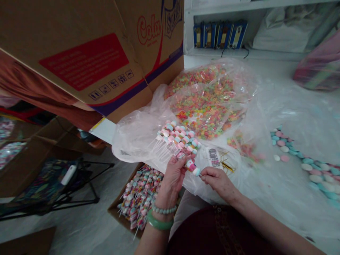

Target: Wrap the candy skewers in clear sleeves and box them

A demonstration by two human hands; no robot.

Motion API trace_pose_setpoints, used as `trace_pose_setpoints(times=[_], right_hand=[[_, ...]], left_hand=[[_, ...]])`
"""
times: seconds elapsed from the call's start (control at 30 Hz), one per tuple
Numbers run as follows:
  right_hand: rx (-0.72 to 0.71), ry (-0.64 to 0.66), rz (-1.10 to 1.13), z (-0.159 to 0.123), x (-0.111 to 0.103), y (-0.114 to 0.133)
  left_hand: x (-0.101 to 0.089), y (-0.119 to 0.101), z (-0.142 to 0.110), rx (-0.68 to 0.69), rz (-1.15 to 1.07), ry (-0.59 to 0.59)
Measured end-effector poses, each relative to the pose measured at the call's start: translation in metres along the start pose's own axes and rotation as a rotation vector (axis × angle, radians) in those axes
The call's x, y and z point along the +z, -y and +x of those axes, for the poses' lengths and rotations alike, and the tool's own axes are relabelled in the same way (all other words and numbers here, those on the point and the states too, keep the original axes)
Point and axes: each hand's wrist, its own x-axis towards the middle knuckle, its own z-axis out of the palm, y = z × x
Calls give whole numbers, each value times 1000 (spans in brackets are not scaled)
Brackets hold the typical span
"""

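Observation:
My left hand (174,175), with a green bangle and a bead bracelet on the wrist, is closed around a candy skewer (191,166) of pink, white and blue pieces. My right hand (216,180) pinches the skewer's lower end with fingertips together. Just above lies a row of finished candy skewers (177,136) on clear plastic sheeting (278,177). A big clear bag of small multicoloured candies (207,99) sits behind them.
A cardboard box of finished skewers (140,194) stands on the floor at lower left. A large Cola carton (87,53) looms at upper left. Pastel round candies (305,159) are scattered right. Barcode labels and gold twist ties (219,159) lie near my right hand. Shelves stand behind.

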Motion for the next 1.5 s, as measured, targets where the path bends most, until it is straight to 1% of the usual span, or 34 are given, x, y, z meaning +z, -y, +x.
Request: trace_pose_setpoints(times=[0.07, 0.1, 0.17, 0.23, 0.27, 0.37, 0.53, 0.63, 0.7, 0.77, 0.87, 0.93, 0.97, 1.03, 1.07, 1.13, 1.27, 1.33, 1.43, 1.5], right_hand=[[117, 48, 187, 1, 2, 0], [152, 34, 246, 1, 5, 0], [166, -55, 271, 4, 10, -1], [136, -134, 220, 8, 14, -1], [112, -153, 185, 10, 15, 0], [53, -153, 75, 12, 13, -1], [15, -148, -106, 7, 2, -9], [34, -149, -123, 7, 0, -12], [81, -120, -57, 8, 1, -11], [132, -79, 56, 9, 4, -9], [209, 23, 305, 8, 8, -8], [262, 87, 457, 7, 9, -9], [283, 96, 503, 7, 10, -10], [282, 56, 516, 8, 11, -9], [259, 16, 482, 8, 11, -8], [179, -66, 331, 10, 12, -5], [-21, -180, -121, 10, 8, -3], [-86, -205, -282, 8, 4, -7], [-142, -236, -381, 5, 1, -15], [-250, -271, -425, 4, 4, -19]], left_hand=[[1, 4, -1, -42, 19, 3], [2, 7, -1, -56, 23, 2], [3, 11, -1, -67, 19, 4], [4, 16, -1, -66, 3, 13], [3, 18, 0, -63, -11, 15], [1, 20, 3, -32, -65, -4], [-1, 16, 6, 35, -121, -54], [3, 13, 5, 50, -115, -70], [3, 14, 5, 58, -119, -68], [1, 16, 4, 65, -136, -60], [-3, 20, 2, 58, -147, -40], [-4, 23, -2, 27, -125, -36], [-3, 24, -3, 8, -107, -39], [-1, 27, -6, -19, -88, -37], [0, 29, -6, -25, -88, -25], [1, 33, -6, -28, -103, 5], [-4, 39, -3, -60, -121, 13], [-6, 39, -3, -50, -111, 4], [-6, 38, -4, -29, -28, -20], [-2, 38, -6, -17, 47, -46]])
